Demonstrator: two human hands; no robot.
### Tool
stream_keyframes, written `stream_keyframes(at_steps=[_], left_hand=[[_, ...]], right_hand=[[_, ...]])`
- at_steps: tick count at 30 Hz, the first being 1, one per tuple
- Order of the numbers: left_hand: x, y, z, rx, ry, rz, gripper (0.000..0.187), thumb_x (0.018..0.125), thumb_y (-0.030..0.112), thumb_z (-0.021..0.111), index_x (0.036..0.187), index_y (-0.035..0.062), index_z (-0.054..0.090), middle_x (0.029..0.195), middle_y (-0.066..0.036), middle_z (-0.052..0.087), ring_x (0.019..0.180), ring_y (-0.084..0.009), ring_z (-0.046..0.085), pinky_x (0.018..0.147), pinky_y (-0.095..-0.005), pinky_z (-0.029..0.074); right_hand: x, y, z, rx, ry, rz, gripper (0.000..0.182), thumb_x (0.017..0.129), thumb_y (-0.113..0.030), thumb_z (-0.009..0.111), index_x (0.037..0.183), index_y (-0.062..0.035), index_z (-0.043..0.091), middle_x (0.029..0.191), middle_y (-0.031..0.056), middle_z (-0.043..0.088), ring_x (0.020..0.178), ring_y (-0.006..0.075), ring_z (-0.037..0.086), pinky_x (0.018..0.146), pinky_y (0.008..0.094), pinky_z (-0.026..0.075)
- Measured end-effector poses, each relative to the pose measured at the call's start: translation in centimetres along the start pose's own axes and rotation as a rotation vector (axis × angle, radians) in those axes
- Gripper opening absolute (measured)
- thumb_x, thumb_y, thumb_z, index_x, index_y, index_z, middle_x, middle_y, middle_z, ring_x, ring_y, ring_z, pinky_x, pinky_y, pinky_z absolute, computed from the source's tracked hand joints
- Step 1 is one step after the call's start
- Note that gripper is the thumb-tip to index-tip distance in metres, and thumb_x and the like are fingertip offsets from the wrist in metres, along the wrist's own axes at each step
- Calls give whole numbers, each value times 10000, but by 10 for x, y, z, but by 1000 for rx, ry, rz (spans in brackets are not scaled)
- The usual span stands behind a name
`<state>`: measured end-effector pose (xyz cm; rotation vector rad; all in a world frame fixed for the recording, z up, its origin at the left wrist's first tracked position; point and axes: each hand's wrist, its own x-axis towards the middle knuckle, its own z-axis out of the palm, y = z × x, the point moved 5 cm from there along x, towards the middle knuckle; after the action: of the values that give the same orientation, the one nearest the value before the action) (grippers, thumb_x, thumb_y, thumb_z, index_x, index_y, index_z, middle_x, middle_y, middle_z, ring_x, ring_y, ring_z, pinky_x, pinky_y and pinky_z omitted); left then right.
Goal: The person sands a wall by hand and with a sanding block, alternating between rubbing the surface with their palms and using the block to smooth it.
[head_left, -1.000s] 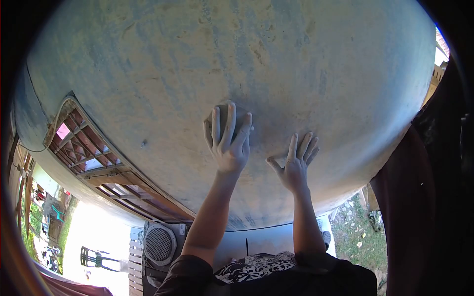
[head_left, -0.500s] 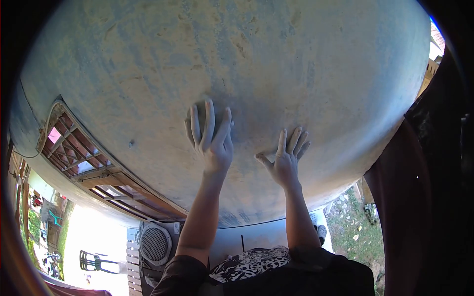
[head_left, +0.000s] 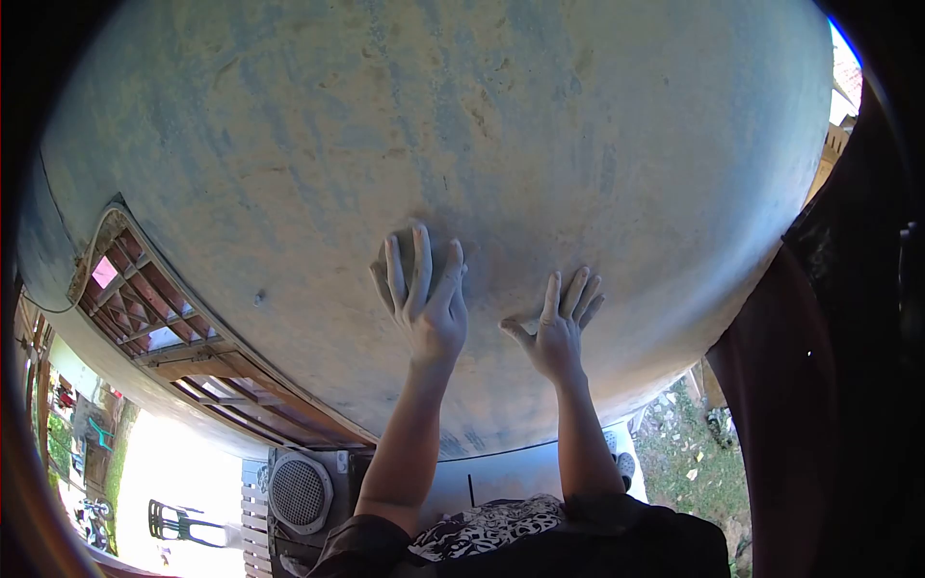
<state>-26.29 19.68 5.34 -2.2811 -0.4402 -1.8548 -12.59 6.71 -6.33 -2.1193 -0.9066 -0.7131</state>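
A large wall [head_left: 318,144] with blotchy grey-blue paint fills most of the view. Near its middle, my left hand [head_left: 432,299] has its fingers spread and holds nothing; a dark sandy pad or shadow shows behind the fingers, too unclear to tell. To the right and slightly lower, my right hand [head_left: 559,328] rests on the same wall with fingers and thumb stretched apart. Both hands look dusted with pale powder.
A barred window [head_left: 145,289] is set in the wall at left. Below it stand a round-grilled speaker [head_left: 300,491] and a chair [head_left: 169,520]. Grass [head_left: 689,462] and a pair of shoes [head_left: 624,464] lie at lower right. Dark cloth [head_left: 800,424] hangs at right.
My left hand has moved down and slightly right over the wall. My right hand sits a little lower. The view has shifted slightly.
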Motion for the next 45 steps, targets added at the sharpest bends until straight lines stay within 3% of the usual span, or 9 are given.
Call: stream_keyframes(at_steps=[5, 11, 18, 26, 30, 33, 38, 44, 45], left_hand=[[0, -1, -1, -33, 2, -38, 303, 928, 240, 719, 1223, 228, 786, 1500, -96, 593, 1486, -425, 396, 1204, -607, 258], [-93, -17, 15, 23, -42, 52, 315, 931, 212, 721, 1238, 173, 778, 1537, -164, 541, 1500, -450, 364, 1212, -615, 240], [15, 1, -10, -12, -18, 95, 312, 939, 200, 712, 1242, 162, 775, 1515, -160, 565, 1475, -454, 403, 1210, -599, 263], [-89, -19, 14, -27, -42, 18, 320, 942, 194, 708, 1254, 160, 771, 1521, -183, 552, 1476, -466, 400, 1214, -597, 249], [-37, -8, 6, 12, 5, 59, 281, 962, 207, 674, 1221, 196, 783, 1507, -100, 585, 1481, -424, 411, 1199, -593, 289], [16, 9, -1, -82, 34, 36, 332, 963, 172, 685, 1288, 145, 751, 1536, -182, 535, 1490, -487, 367, 1215, -613, 230], [-7, 15, 0, -166, -40, -55, 337, 973, 148, 669, 1302, 125, 739, 1544, -183, 524, 1477, -513, 367, 1201, -631, 246], [-96, 15, -10, -234, -178, -103, 312, 952, 86, 660, 1252, 87, 743, 1419, -137, 639, 1405, -476, 483, 1149, -627, 361], [-97, 14, -15, -365, -174, -126, 300, 949, 62, 654, 1235, 56, 744, 1348, -135, 690, 1390, -473, 501, 1147, -609, 376]], right_hand=[[-1, -4, -5, 19, -38, 33, 1181, 823, -739, 684, 1650, -69, 172, 1674, 363, -32, 1546, 534, -139, 1188, 716, -88], [-2, -6, -9, 6, -10, 20, 1166, 838, -740, 671, 1650, -68, 173, 1673, 365, -29, 1551, 527, -126, 1197, 702, -87], [-2, -8, -9, 22, -20, 25, 1160, 860, -727, 658, 1653, -55, 142, 1676, 354, -67, 1549, 523, -144, 1190, 709, -92], [-1, -9, -11, 24, -33, 16, 1162, 862, -699, 678, 1656, -52, 128, 1673, 360, -81, 1544, 529, -158, 1185, 714, -88], [-2, -9, -12, 48, -30, 6, 1142, 881, -659, 686, 1657, -49, 111, 1669, 368, -82, 1537, 544, -162, 1175, 728, -87], [-3, -12, -15, 71, -34, 5, 1115, 904, -632, 679, 1659, -52, 98, 1666, 371, -92, 1533, 554, -164, 1172, 732, -85], [-2, -14, -18, 137, -50, 6, 1052, 950, -584, 651, 1664, -61, 83, 1663, 373, -116, 1528, 564, -164, 1171, 727, -71], [-6, -37, -49, 211, -3, -50, 977, 965, -399, 704, 1665, -71, 107, 1666, 369, -72, 1529, 583, -106, 1181, 726, 45], [-6, -45, -61, 266, 50, -62, 898, 952, -336, 726, 1638, -66, 214, 1660, 365, -2, 1527, 577, -21, 1185, 696, 116]])
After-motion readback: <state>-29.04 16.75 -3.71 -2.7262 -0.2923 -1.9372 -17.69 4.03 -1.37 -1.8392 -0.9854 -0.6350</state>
